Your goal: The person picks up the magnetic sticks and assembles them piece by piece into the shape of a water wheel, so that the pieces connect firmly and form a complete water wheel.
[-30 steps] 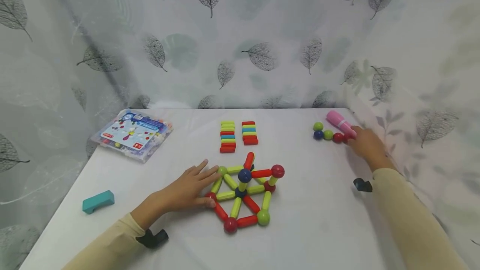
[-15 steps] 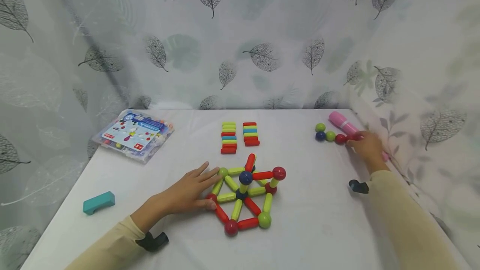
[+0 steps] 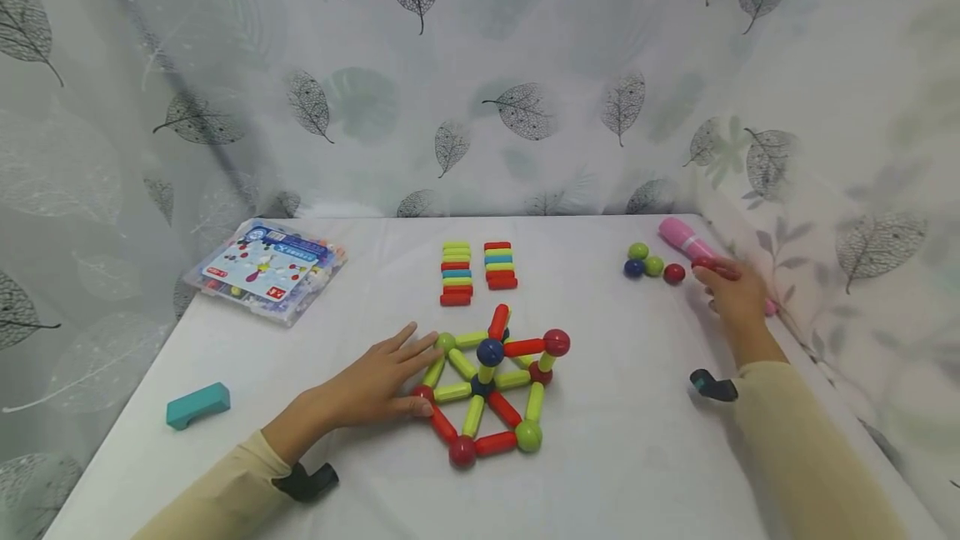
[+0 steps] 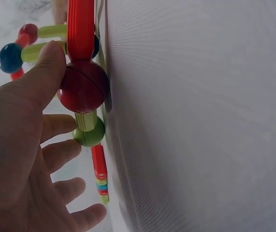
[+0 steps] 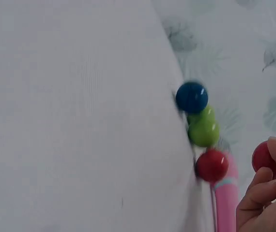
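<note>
My right hand point(image 3: 738, 300) pinches a red ball point(image 5: 261, 157) between thumb and fingers, raised above the table at the far right. Just left of it a second red ball point(image 3: 674, 273), two green balls point(image 3: 654, 266) and a blue ball point(image 3: 633, 267) rest on the table. A pink tube with a pale band point(image 3: 678, 233) lies behind the right hand. My left hand point(image 3: 378, 380) rests with spread, straight fingers against the left side of a magnetic stick-and-ball structure point(image 3: 452, 392). In the left wrist view its thumb and index finger touch near a red corner ball point(image 4: 84, 87).
Two columns of short coloured sticks point(image 3: 456, 273) lie behind the structure. A clear plastic box with a printed label point(image 3: 266, 269) is at the back left, and a teal block point(image 3: 198, 405) near the left edge. A leaf-print curtain point(image 3: 495, 65) hangs behind the white table point(image 3: 600, 473).
The right hand has drawn the end red ball away from the row and lifted it. The remaining red ball now sits apart from it. The left hand and structure have stayed put.
</note>
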Motion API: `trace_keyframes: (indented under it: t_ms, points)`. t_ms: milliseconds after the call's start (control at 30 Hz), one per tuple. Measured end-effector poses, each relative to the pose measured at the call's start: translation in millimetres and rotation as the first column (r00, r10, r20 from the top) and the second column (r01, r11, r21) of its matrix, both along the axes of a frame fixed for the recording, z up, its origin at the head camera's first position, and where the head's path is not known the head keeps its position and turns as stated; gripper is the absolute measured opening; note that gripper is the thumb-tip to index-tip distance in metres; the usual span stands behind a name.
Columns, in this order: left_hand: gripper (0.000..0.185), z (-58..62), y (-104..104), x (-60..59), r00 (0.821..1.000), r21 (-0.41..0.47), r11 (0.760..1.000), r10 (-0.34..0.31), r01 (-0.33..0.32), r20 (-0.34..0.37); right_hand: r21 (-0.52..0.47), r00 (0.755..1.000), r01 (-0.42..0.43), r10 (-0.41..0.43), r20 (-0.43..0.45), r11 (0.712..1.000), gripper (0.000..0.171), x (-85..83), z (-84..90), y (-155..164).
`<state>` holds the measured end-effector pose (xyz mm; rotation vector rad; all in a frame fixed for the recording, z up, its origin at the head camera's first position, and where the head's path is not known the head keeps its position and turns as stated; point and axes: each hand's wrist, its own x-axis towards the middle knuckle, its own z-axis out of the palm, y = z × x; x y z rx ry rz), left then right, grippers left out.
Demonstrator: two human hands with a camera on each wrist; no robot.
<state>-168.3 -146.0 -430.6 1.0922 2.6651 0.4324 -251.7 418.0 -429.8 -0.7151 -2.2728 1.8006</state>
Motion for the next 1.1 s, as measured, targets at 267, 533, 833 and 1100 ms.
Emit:
trace_keyframes:
  t_ms: [267, 533, 833, 1100]
  points:
    - [0.086, -3.1, -3.4, -1.0, 1.0, 0.009, 1.0, 0.012, -0.012, 0.014, -0.587, 0.926, -0.377, 0.315, -0.21, 0.717, 0.014, 15.0, 40.1, -107.3]
    - [0.087, -5.2, -3.9, -1.0, 0.999, 0.006, 1.0, 0.024, -0.024, 0.031, -0.424, 0.734, -0.631, 0.677, -0.054, 0.65, 0.033, 7.9, 30.4, -184.4]
    - [0.087, -5.3, -2.5, -3.3, 0.999, 0.014, 1.0, 0.006, -0.007, 0.033, -0.322, 0.631, -0.736, 0.776, -0.007, 0.596, 0.041, 5.4, 19.7, -212.5]
    - [0.087, -4.6, -2.3, -3.1, 1.0, 0.016, 1.0, 0.0, 0.0, 0.023, -0.286, 0.569, -0.793, 0.822, -0.031, 0.538, 0.045, 2.3, 15.2, -219.1]
